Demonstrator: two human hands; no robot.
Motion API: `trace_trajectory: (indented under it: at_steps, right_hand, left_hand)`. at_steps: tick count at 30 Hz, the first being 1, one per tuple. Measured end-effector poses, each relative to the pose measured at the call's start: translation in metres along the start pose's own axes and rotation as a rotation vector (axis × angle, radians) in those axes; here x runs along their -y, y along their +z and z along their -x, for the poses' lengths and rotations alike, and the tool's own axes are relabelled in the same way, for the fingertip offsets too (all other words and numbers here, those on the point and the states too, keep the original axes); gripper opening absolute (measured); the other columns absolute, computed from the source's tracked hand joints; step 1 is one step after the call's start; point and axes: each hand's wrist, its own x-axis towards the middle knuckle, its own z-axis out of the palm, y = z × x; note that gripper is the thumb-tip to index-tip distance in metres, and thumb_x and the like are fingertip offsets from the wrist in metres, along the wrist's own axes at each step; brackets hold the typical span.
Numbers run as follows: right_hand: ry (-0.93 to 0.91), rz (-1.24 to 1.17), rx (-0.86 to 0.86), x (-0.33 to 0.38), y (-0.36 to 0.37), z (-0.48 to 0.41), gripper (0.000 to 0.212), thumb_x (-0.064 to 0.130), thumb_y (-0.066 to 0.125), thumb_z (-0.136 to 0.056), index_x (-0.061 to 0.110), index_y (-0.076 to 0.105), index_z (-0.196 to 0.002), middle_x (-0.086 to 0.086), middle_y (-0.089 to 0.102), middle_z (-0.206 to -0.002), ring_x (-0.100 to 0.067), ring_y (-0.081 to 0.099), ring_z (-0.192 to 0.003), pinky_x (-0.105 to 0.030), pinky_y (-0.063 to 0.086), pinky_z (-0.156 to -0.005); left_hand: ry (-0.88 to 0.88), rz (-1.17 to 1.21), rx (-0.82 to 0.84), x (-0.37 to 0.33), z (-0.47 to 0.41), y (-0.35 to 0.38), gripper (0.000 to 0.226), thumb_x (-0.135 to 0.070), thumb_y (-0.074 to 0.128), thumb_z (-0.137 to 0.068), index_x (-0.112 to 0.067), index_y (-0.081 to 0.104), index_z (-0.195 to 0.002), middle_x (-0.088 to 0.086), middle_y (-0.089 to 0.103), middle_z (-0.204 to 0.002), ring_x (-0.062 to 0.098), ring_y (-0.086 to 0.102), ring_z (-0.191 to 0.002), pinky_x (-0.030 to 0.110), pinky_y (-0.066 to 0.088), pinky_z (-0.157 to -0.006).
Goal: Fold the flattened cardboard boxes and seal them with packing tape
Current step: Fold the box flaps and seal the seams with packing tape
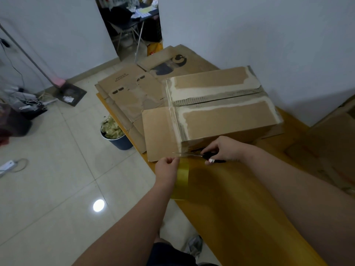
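A folded cardboard box (pixel 222 112) stands on the yellow table (pixel 230 198), its top flaps closed with a seam across the middle and one side flap (pixel 157 131) lying open to the left. My left hand (pixel 166 169) pinches a strip of yellowish packing tape (pixel 182 181) that runs from the box's near corner down past the table edge. My right hand (pixel 222 148) grips black-handled scissors (pixel 203 155), whose blades reach left across the tape close to the box.
Several flattened cardboard boxes (pixel 132 93) lie stacked on the table behind and left of the box. A blue bin (pixel 117 137) full of scraps stands on the tiled floor by the table. A power strip (pixel 7 166) and cables lie at the left.
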Motion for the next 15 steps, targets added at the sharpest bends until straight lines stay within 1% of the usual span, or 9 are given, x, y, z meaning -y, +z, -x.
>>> trace_trajectory:
  at_steps: [2,4,5,7,9,11,13,15]
  right_hand:
    - [0.023,0.014,0.059,0.000,0.003,0.000,0.052,0.033,0.078,-0.079,0.021,0.062,-0.126,0.003,0.059,-0.109,-0.015,0.056,-0.103,-0.026,0.045,-0.092]
    - [0.052,0.001,0.135,0.000,0.009,0.004,0.059,0.039,0.077,-0.079,0.020,0.054,-0.130,0.002,0.057,-0.114,-0.017,0.056,-0.106,-0.029,0.047,-0.095]
    - [0.056,-0.013,0.160,-0.001,0.013,0.006,0.061,0.040,0.077,-0.078,0.020,0.053,-0.130,0.002,0.056,-0.116,-0.017,0.055,-0.108,-0.030,0.046,-0.097]
    - [0.055,-0.074,0.168,-0.003,0.022,0.014,0.060,0.041,0.077,-0.078,0.021,0.053,-0.129,0.002,0.056,-0.120,-0.017,0.055,-0.111,-0.030,0.045,-0.098]
    - [0.057,-0.226,0.114,-0.006,0.029,0.024,0.057,0.040,0.075,-0.080,0.022,0.054,-0.129,0.002,0.057,-0.122,-0.016,0.055,-0.112,-0.026,0.043,-0.095]
    - [0.080,-0.360,0.047,-0.014,0.032,0.036,0.054,0.040,0.075,-0.080,0.022,0.054,-0.127,0.003,0.057,-0.121,-0.014,0.055,-0.110,-0.023,0.042,-0.090]
    - [0.164,-0.332,0.019,-0.028,0.037,0.049,0.049,0.040,0.076,-0.079,0.021,0.055,-0.120,0.002,0.057,-0.115,-0.013,0.056,-0.102,-0.022,0.042,-0.082]
    - [0.313,-0.230,0.013,-0.049,0.050,0.060,0.045,0.040,0.075,-0.081,0.017,0.053,-0.112,-0.001,0.055,-0.107,-0.018,0.055,-0.097,-0.026,0.042,-0.077]
  left_hand:
    - [-0.005,-0.008,0.009,0.001,0.001,-0.001,0.015,-0.023,0.055,-0.096,-0.010,0.061,-0.100,-0.001,0.056,-0.084,0.008,0.049,-0.073,0.022,0.038,-0.059]
    - [-0.003,-0.069,0.027,0.003,0.002,-0.003,0.013,-0.022,0.055,-0.096,-0.011,0.061,-0.099,0.000,0.056,-0.086,0.009,0.050,-0.074,0.024,0.040,-0.063]
    - [-0.003,-0.119,0.038,0.005,0.002,-0.005,0.012,-0.021,0.055,-0.096,-0.011,0.061,-0.099,0.000,0.056,-0.086,0.010,0.050,-0.074,0.025,0.040,-0.064]
    - [-0.018,-0.216,0.056,0.008,0.002,-0.009,0.010,-0.019,0.056,-0.095,-0.012,0.061,-0.096,-0.001,0.056,-0.083,0.010,0.049,-0.072,0.024,0.039,-0.060]
    - [-0.052,-0.275,0.058,0.010,0.002,-0.014,0.011,-0.018,0.056,-0.094,-0.009,0.062,-0.098,0.002,0.057,-0.085,0.013,0.051,-0.074,0.025,0.040,-0.063]
    - [-0.049,-0.291,0.073,0.011,0.004,-0.018,0.013,-0.018,0.055,-0.094,-0.008,0.061,-0.102,0.001,0.055,-0.085,0.013,0.051,-0.075,0.025,0.040,-0.066]
    - [0.045,-0.298,0.134,0.007,0.011,-0.017,0.011,-0.018,0.055,-0.095,-0.012,0.059,-0.103,-0.002,0.055,-0.089,0.010,0.051,-0.079,0.023,0.040,-0.068]
    - [0.177,-0.314,0.213,0.001,0.021,-0.011,0.008,-0.019,0.056,-0.095,-0.016,0.058,-0.102,-0.003,0.056,-0.098,0.012,0.052,-0.088,0.025,0.040,-0.075]
